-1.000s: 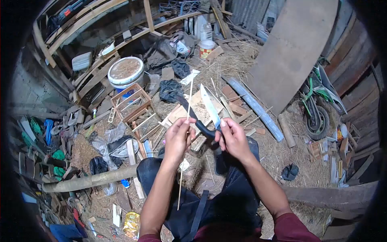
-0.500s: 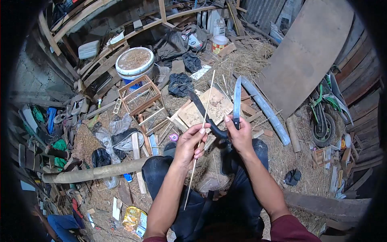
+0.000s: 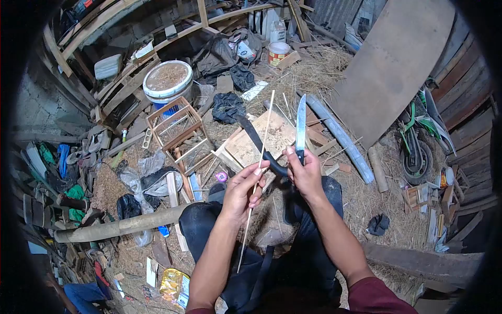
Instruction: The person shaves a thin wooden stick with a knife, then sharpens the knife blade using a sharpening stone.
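Note:
My left hand (image 3: 243, 192) pinches a long, thin, pale stick (image 3: 267, 123), which runs upright at a slight slant, its lower end over my left thigh. In my right hand (image 3: 306, 175) is a knife (image 3: 301, 123), gripped by its black handle with the bright blade pointing up and away from me. The blade stays apart from the stick. Between and beyond my hands, a dark-bladed tool (image 3: 251, 132) with a curved black handle lies across a pale wooden board (image 3: 264, 144). Its handle end is partly hidden behind my hands.
A small wooden frame (image 3: 178, 128) and a lidded white bucket (image 3: 168, 78) stand at left. A long pole (image 3: 120, 226) lies by my left knee. To the right are a grey-blue tube (image 3: 342, 138), a large leaning board (image 3: 395, 68) and a motorbike wheel (image 3: 418, 163). Someone's blue-clad leg (image 3: 83, 297) shows lower left.
The whole view has shifted slightly, so the surroundings sit a little further left. Both hands keep their grips on the stick and the knife, with barely any movement between them.

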Available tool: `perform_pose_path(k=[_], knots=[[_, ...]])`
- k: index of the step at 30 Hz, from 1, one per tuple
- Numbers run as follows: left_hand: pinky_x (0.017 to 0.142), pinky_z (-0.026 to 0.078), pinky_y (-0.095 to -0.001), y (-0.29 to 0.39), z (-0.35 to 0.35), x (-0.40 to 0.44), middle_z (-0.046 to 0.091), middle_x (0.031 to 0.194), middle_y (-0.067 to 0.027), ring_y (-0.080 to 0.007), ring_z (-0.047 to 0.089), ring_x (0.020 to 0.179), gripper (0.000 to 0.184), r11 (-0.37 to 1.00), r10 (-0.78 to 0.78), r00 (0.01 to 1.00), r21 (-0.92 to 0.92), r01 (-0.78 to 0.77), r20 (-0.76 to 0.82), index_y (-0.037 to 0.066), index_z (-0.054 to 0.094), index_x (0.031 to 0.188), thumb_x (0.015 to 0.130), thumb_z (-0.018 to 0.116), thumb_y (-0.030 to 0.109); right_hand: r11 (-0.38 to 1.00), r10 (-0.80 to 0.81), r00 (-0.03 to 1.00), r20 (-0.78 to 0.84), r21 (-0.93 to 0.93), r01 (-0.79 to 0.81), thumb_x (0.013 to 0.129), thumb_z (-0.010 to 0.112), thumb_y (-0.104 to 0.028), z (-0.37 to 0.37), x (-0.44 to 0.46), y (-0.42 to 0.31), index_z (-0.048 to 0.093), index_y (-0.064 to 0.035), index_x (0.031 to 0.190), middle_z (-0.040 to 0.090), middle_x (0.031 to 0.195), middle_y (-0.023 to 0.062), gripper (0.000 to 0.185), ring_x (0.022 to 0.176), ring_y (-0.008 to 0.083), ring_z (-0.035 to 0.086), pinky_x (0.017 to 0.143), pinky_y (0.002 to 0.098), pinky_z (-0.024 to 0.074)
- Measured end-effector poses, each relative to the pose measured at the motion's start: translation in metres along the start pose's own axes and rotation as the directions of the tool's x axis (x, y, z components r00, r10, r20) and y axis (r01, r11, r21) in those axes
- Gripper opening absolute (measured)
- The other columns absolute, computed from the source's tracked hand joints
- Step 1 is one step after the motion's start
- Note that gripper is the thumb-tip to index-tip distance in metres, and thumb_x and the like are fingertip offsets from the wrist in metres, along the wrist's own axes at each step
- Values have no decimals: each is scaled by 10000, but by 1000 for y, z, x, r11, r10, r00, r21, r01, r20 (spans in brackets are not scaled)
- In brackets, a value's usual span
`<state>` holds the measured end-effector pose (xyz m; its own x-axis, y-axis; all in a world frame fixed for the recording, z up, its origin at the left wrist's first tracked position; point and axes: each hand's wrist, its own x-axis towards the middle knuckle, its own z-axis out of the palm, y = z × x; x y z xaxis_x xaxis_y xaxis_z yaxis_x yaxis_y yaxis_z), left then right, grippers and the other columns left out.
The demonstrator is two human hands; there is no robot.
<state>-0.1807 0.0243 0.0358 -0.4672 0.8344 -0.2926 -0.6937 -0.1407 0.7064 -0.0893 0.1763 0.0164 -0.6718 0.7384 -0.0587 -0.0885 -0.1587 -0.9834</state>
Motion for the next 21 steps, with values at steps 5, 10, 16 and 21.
perform_pose_path(k=[5, 10, 16, 21], knots=[[345, 278, -174, 1, -2, 1, 526, 798, -17, -31, 373, 447, 394, 999, -15, 1000, -37, 15, 14, -16, 505, 1287, 963, 526, 208, 999, -1, 1000, 22, 53, 0, 1008, 531, -289, -2, 1, 3, 634, -24, 958, 418, 557, -80, 288, 449, 17, 354, 421, 213, 261], [342, 274, -169, 1, -1, 0, 526, 787, -24, -33, 376, 443, 402, 999, -35, 999, -35, 36, 21, -25, 488, 1300, 960, 517, 188, 998, -12, 999, 39, 63, 10, 1035, 457, -305, -3, 0, 4, 604, -7, 1063, 387, 567, -66, 333, 451, 25, 330, 415, 209, 282], [332, 258, -163, 2, -3, -1, 543, 764, -34, -30, 365, 422, 408, 998, -55, 998, -16, 55, 18, -27, 485, 1306, 958, 518, 185, 998, -70, 997, 22, 6, 70, 1044, 429, -289, -2, -2, 7, 537, -52, 1261, 421, 609, -42, 338, 460, 32, 348, 414, 195, 298], [328, 252, -165, 0, -2, -3, 584, 765, -48, -28, 355, 409, 407, 1000, -26, 1000, 3, 26, 13, -13, 489, 1314, 958, 518, 183, 997, -72, 997, 16, 16, 72, 1042, 425, -245, -1, -6, 3, 480, -77, 1337, 463, 656, -31, 344, 478, 28, 362, 427, 186, 298]])
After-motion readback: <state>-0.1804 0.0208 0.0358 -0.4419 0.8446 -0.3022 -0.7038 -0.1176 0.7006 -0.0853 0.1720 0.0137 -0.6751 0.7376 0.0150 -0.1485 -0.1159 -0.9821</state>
